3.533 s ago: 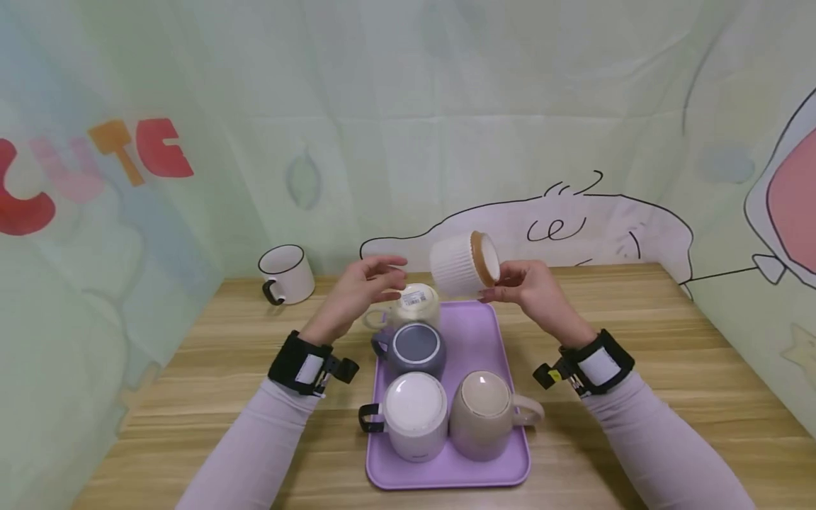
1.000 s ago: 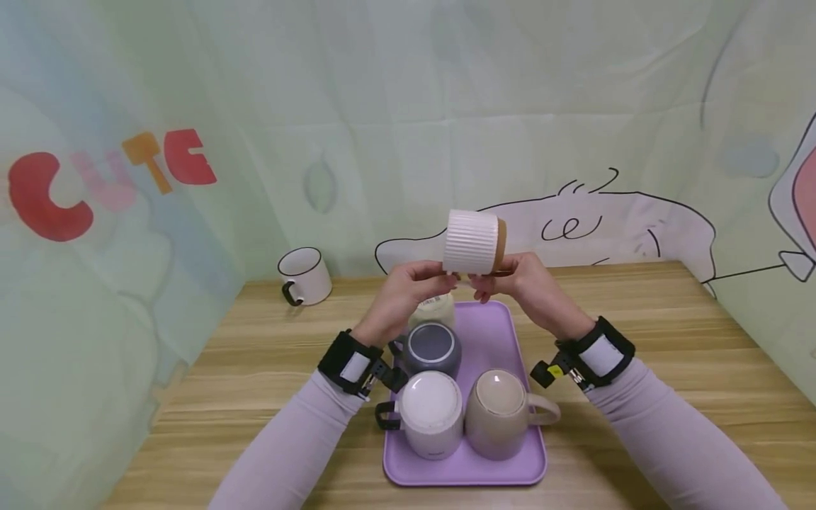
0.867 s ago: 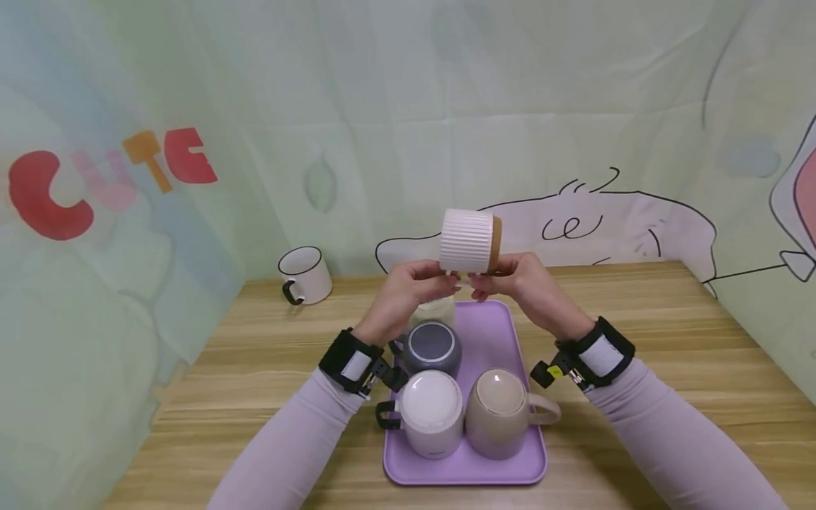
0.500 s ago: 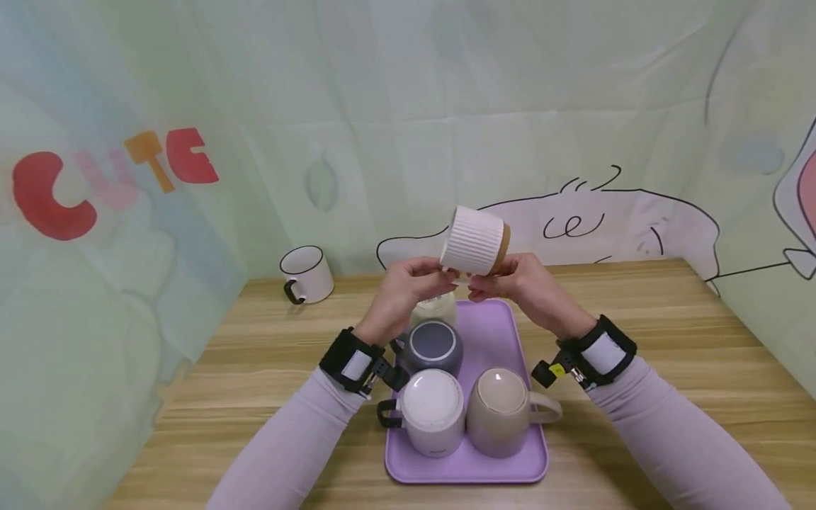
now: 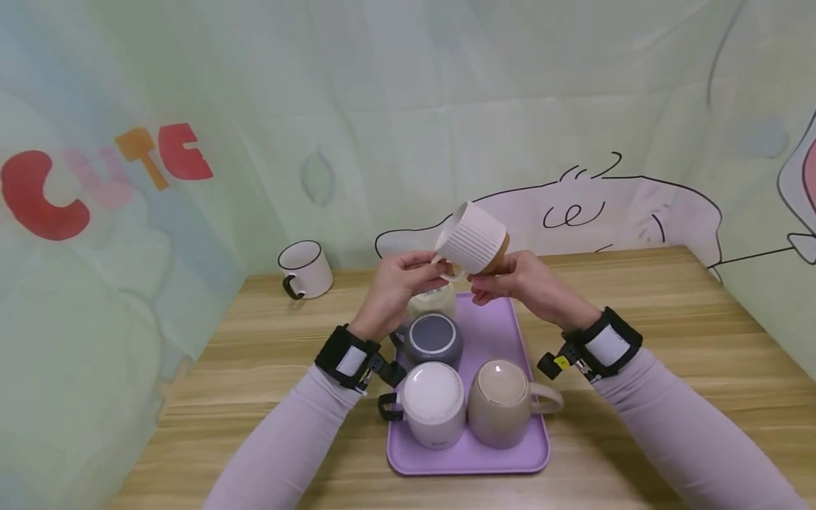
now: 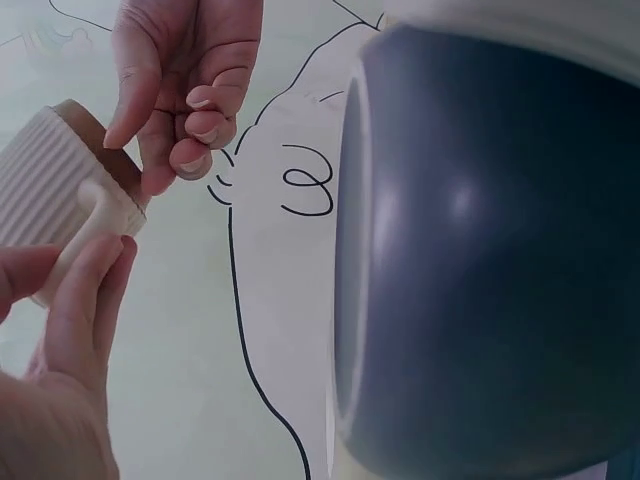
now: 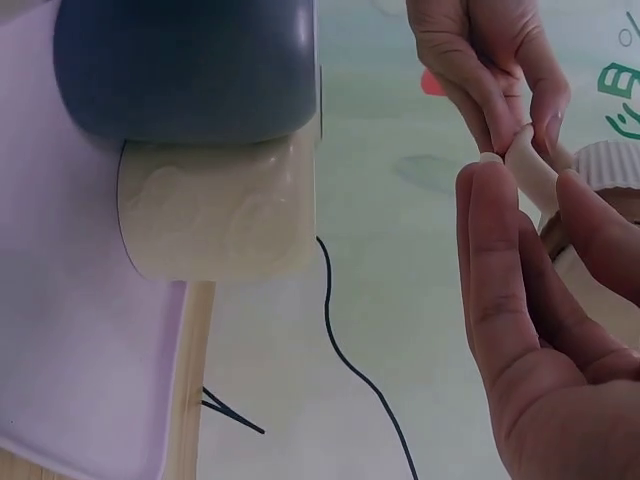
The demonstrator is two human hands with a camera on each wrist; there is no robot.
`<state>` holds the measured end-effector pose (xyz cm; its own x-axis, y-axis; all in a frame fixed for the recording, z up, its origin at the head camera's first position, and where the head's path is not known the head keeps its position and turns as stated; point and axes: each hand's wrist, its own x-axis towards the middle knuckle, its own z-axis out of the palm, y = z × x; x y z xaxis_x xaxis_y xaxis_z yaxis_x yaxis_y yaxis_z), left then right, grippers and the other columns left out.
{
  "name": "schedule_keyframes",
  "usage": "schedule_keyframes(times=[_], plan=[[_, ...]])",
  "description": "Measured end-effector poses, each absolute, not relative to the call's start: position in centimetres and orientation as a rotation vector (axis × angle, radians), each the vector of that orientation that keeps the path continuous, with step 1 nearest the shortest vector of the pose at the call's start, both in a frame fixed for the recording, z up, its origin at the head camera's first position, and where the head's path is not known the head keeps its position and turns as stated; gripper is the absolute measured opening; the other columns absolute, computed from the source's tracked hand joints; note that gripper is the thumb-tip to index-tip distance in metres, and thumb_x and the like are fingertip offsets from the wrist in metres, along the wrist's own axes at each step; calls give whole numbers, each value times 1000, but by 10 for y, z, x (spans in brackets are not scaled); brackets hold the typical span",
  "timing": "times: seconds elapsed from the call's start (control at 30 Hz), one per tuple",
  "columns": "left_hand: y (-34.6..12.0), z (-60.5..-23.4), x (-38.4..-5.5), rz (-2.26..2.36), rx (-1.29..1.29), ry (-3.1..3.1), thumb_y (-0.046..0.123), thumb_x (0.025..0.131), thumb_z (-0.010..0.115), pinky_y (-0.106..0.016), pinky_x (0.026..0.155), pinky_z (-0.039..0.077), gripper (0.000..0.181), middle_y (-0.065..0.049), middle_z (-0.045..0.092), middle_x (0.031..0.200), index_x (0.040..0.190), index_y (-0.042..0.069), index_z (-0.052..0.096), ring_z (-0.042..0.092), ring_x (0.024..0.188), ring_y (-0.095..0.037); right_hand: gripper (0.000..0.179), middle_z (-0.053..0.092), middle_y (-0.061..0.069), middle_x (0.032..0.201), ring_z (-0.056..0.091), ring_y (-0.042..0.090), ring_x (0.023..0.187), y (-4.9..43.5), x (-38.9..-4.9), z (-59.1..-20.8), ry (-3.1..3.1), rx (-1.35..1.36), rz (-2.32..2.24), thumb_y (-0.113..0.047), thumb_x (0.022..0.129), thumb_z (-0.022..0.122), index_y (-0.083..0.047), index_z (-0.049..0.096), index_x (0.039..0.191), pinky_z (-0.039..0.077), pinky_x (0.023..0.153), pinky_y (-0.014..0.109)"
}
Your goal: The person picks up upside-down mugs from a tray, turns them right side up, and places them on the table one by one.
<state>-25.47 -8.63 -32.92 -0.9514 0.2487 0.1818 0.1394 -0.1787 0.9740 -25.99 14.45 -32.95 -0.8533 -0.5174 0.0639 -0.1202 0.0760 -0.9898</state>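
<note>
Hands [image 5: 394, 292] [image 5: 532, 285] holding mug [image 5: 473, 239], wooden table [image 5: 669, 340], printed backdrop [image 5: 395, 85]

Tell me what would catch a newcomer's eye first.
Probably the ribbed white mug, tilted in the air above the purple tray, the left hand pinching its handle and the right hand at its brown base. Next, four upside-down mugs on the tray. Then the black-rimmed mug, upright on the table left of the tray.

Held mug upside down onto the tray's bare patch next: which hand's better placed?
Probably the right hand: its fingers are at the mug's brown base, which would face up, and the tray's bare patch is on its side. The left hand pinches the handle.
</note>
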Motion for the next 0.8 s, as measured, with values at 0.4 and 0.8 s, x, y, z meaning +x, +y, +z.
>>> schedule_keyframes(times=[0.4,0.8], plan=[[-89,-325,-256,2383,376,1961,1,89,66,-35,85,56,26,-16,70,100,112,-10,62,68,94,-26,30,68,21,103,69,31,80,161,-265,-331,2324,-719,-1637,-16,90,67,1,64,114,57,80,47],[-111,-321,-256,2437,377,1987,3,89,66,-34,84,57,27,-11,69,95,111,-11,61,68,91,-23,24,69,17,101,68,28,80,177,-265,-333,2395,-840,-1583,-15,93,64,-2,65,113,58,73,51]])
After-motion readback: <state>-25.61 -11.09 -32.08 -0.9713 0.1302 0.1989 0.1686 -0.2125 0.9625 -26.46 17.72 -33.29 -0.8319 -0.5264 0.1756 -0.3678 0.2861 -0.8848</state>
